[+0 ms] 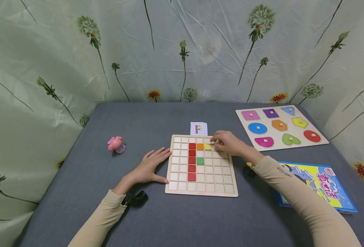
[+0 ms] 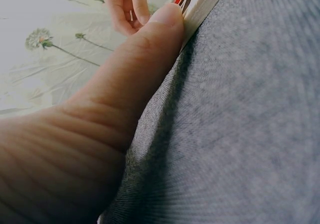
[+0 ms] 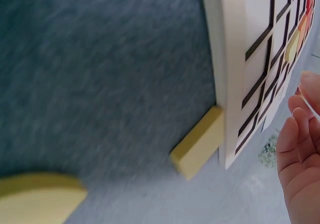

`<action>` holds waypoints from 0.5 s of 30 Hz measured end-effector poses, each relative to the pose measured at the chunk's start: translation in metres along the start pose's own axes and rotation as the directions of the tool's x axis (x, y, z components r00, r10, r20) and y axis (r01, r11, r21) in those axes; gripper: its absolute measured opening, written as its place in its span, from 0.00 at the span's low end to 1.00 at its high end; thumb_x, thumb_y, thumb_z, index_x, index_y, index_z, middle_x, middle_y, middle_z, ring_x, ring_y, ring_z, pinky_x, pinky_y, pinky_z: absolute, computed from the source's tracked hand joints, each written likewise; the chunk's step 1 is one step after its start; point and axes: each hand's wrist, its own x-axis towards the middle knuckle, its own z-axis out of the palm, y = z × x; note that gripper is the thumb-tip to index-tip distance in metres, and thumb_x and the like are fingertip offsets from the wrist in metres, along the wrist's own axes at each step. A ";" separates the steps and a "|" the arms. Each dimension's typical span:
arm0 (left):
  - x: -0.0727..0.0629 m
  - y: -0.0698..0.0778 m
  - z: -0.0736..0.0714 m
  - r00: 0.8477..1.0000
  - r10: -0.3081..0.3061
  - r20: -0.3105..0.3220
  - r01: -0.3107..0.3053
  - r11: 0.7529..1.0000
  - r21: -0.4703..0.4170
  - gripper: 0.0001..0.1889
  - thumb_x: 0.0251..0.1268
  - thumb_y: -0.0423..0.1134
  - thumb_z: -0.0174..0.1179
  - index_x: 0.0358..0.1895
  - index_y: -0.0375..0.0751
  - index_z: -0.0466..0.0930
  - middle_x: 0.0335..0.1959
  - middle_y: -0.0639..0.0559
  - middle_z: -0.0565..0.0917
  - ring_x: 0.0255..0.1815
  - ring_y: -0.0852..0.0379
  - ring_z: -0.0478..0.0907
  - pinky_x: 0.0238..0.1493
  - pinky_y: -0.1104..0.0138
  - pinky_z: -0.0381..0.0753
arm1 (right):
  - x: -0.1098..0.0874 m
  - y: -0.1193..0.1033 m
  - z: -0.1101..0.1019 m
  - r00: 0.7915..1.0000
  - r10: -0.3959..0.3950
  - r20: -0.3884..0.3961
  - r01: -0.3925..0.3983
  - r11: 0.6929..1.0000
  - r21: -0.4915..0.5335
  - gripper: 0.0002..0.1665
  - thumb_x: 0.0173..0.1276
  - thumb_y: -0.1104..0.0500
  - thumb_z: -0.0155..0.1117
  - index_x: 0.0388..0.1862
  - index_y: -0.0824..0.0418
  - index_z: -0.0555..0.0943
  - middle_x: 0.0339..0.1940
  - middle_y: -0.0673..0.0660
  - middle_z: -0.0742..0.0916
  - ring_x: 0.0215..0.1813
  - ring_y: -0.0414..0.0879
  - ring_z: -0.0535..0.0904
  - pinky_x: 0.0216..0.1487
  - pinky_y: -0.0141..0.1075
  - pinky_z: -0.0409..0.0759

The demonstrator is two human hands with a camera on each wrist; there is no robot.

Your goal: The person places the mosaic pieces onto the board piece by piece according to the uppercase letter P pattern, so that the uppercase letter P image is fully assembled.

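Note:
A wooden grid board (image 1: 200,195) lies in front of me. It bears a column of red tiles (image 1: 192,160), an orange tile (image 1: 200,146), a yellow tile (image 1: 207,147) and a green tile (image 1: 200,161). My left hand (image 1: 152,167) rests at the board's left edge, fingers spread. In the left wrist view its thumb (image 2: 150,43) presses the board's side. My right hand (image 1: 228,142) is over the upper right squares, beside the yellow tile. Thumb and forefinger pinch a small tile (image 3: 298,90), of which only a reddish edge shows in the right wrist view.
A pattern card (image 1: 198,128) lies behind the board. To the right are a knobbed shape puzzle (image 1: 271,137) and a blue-yellow box (image 1: 327,181), partly under my right sleeve. A pink toy figure (image 1: 116,144) stands left. Yellow blocks (image 3: 197,146) lie by the board's right edge.

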 end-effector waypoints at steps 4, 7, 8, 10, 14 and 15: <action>0.000 0.000 0.000 1.000 -0.005 0.008 0.005 1.000 0.000 0.54 0.40 0.58 0.71 0.72 0.42 0.56 0.74 0.45 0.60 0.76 0.42 0.52 0.70 0.42 0.47 | -0.006 0.003 -0.004 0.999 0.035 0.006 -0.035 0.999 -0.002 0.12 0.61 0.65 0.64 0.43 0.67 0.83 0.36 0.59 0.83 0.31 0.43 0.73 0.34 0.33 0.73; 0.001 -0.001 0.001 1.000 -0.007 0.011 0.007 1.000 -0.004 0.54 0.40 0.58 0.71 0.72 0.42 0.56 0.74 0.45 0.60 0.76 0.43 0.51 0.70 0.42 0.47 | -0.011 0.005 -0.007 0.999 0.049 0.001 -0.049 0.999 -0.006 0.12 0.60 0.65 0.64 0.42 0.68 0.83 0.34 0.59 0.83 0.30 0.44 0.73 0.33 0.32 0.72; 0.001 -0.001 0.001 1.000 -0.007 0.011 0.007 1.000 -0.005 0.54 0.40 0.59 0.71 0.72 0.42 0.56 0.74 0.45 0.60 0.76 0.43 0.51 0.70 0.42 0.47 | -0.013 0.006 -0.007 0.998 0.055 0.000 -0.055 0.998 -0.007 0.12 0.59 0.65 0.64 0.42 0.68 0.83 0.34 0.59 0.83 0.30 0.43 0.72 0.32 0.31 0.71; 0.001 -0.001 0.001 1.000 -0.007 0.012 0.007 1.000 -0.003 0.54 0.40 0.59 0.71 0.72 0.42 0.56 0.74 0.45 0.59 0.76 0.43 0.51 0.70 0.42 0.47 | -0.017 0.009 -0.009 0.998 0.066 0.003 -0.066 0.998 -0.012 0.12 0.59 0.65 0.65 0.42 0.68 0.84 0.33 0.58 0.83 0.29 0.42 0.71 0.31 0.30 0.70; 0.001 -0.002 0.001 1.000 -0.013 0.014 0.013 1.000 -0.001 0.54 0.40 0.59 0.71 0.72 0.42 0.56 0.74 0.46 0.59 0.77 0.43 0.51 0.70 0.43 0.46 | -0.023 0.014 -0.011 0.997 0.079 0.003 -0.079 0.997 -0.018 0.12 0.59 0.65 0.65 0.42 0.68 0.83 0.32 0.57 0.83 0.27 0.39 0.68 0.29 0.28 0.69; 0.001 -0.002 0.001 1.000 -0.013 0.015 0.013 1.000 0.001 0.54 0.40 0.59 0.71 0.72 0.42 0.56 0.74 0.46 0.59 0.77 0.43 0.51 0.70 0.43 0.46 | -0.025 0.015 -0.011 0.997 0.080 0.002 -0.080 0.997 -0.019 0.11 0.59 0.65 0.65 0.41 0.68 0.83 0.31 0.57 0.83 0.26 0.39 0.68 0.29 0.28 0.68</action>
